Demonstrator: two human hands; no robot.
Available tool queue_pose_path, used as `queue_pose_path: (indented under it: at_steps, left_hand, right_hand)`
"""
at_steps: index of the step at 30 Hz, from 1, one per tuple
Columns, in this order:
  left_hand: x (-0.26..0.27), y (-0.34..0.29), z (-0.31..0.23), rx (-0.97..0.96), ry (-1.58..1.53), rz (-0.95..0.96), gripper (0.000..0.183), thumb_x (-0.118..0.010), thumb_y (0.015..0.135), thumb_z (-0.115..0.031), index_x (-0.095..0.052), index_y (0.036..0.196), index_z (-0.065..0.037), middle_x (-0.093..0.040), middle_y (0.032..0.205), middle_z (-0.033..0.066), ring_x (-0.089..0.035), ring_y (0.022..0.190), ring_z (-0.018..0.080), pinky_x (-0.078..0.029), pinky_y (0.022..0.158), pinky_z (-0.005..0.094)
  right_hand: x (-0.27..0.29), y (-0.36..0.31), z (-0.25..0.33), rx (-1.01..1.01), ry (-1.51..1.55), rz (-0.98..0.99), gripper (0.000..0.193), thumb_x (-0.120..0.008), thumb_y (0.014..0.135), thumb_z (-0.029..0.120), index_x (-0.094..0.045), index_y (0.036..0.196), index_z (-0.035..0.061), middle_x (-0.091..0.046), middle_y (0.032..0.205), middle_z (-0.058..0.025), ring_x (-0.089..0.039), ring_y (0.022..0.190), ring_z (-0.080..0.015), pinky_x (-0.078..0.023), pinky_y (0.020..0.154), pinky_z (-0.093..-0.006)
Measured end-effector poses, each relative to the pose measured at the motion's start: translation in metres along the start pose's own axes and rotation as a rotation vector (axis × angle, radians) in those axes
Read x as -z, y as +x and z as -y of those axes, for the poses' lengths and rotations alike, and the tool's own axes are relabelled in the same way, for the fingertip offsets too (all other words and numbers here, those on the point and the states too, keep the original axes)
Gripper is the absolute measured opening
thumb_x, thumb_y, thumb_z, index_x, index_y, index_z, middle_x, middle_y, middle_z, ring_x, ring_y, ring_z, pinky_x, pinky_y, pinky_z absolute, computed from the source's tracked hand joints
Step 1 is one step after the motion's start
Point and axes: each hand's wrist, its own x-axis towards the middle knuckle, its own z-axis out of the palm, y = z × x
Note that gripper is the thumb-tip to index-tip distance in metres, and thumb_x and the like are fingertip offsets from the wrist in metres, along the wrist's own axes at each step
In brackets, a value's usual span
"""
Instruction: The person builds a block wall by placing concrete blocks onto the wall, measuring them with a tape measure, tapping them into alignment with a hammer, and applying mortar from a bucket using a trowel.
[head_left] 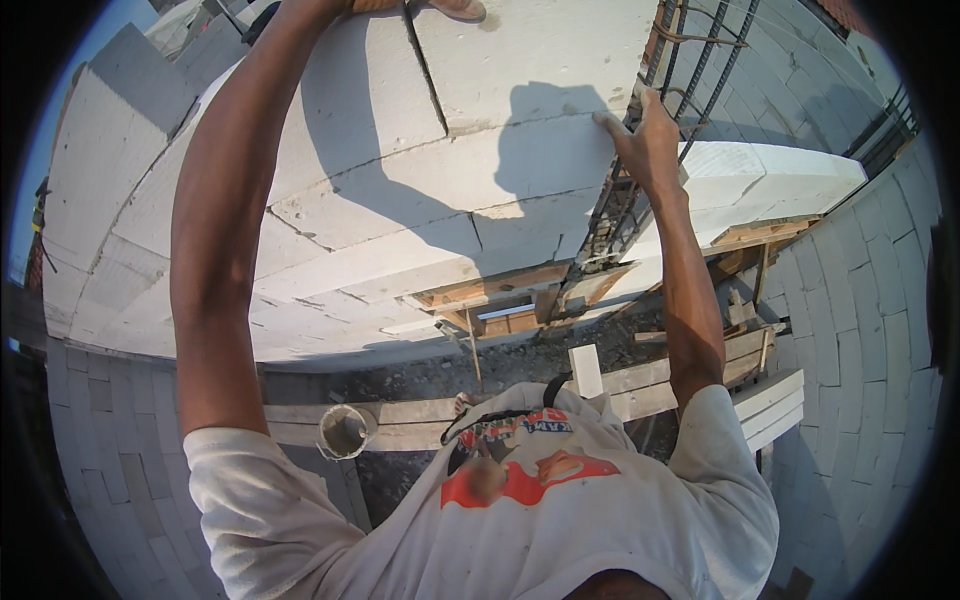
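Note:
I face a wall of large white blocks (400,170). My left arm reaches up to the top edge of the picture, where my left hand (440,8) rests flat on the upper white block (530,60); only its fingers show. My right hand (645,140) presses against the right end of the same block, next to a vertical cage of rusty steel bars (680,70). Neither hand holds a tool.
Below me lie wooden scaffold planks (620,385) with a round bucket (345,430) of grey mortar and a small white block piece (586,368). Timber formwork (500,300) sits under the wall opening. More white block walls curve around left (120,450) and right (870,300).

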Motion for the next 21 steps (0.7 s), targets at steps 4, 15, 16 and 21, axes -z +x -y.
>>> queue_pose_path:
  at_steps: [4, 15, 16, 21]
  left_hand:
    - [-0.008, 0.008, 0.001, -0.018, -0.016, 0.006, 0.061, -0.069, 0.090, -0.047, -0.065, 0.136, -0.007, -0.071, 0.128, 0.0161, -0.069, 0.111, 0.0328, -0.053, 0.100, 0.0457]
    - [-0.014, 0.034, 0.009, -0.056, -0.024, 0.022, 0.057, -0.067, 0.091, -0.048, -0.067, 0.134, -0.010, -0.071, 0.129, 0.0140, -0.069, 0.111, 0.0329, -0.053, 0.099, 0.0459]
    - [-0.015, 0.034, 0.009, -0.057, -0.025, 0.021, 0.057, -0.067, 0.091, -0.048, -0.067, 0.133, -0.010, -0.071, 0.129, 0.0138, -0.069, 0.111, 0.0329, -0.053, 0.099, 0.0459]
    - [-0.018, 0.033, 0.012, -0.064, -0.028, 0.020, 0.055, -0.066, 0.092, -0.048, -0.069, 0.132, -0.012, -0.071, 0.129, 0.0128, -0.069, 0.111, 0.0329, -0.053, 0.099, 0.0460]
  right_hand:
    - [-0.002, -0.003, -0.002, 0.020, 0.004, -0.041, 0.059, -0.087, 0.082, 0.023, -0.058, 0.126, -0.0038, -0.071, 0.109, -0.0252, -0.069, 0.103, -0.0404, -0.055, 0.088, -0.0445]
    - [0.002, 0.000, -0.007, 0.059, -0.020, -0.044, 0.054, -0.088, 0.081, 0.026, -0.057, 0.114, -0.0027, -0.071, 0.098, -0.0248, -0.069, 0.095, -0.0429, -0.055, 0.081, -0.0465]
    - [0.003, 0.001, -0.006, 0.047, -0.009, -0.036, 0.055, -0.089, 0.080, 0.028, -0.057, 0.113, -0.0031, -0.071, 0.097, -0.0250, -0.070, 0.093, -0.0429, -0.056, 0.080, -0.0461]
    - [0.003, 0.000, -0.006, 0.011, -0.046, -0.020, 0.058, -0.089, 0.080, 0.032, -0.058, 0.113, -0.0033, -0.072, 0.096, -0.0246, -0.071, 0.093, -0.0418, -0.057, 0.078, -0.0459]
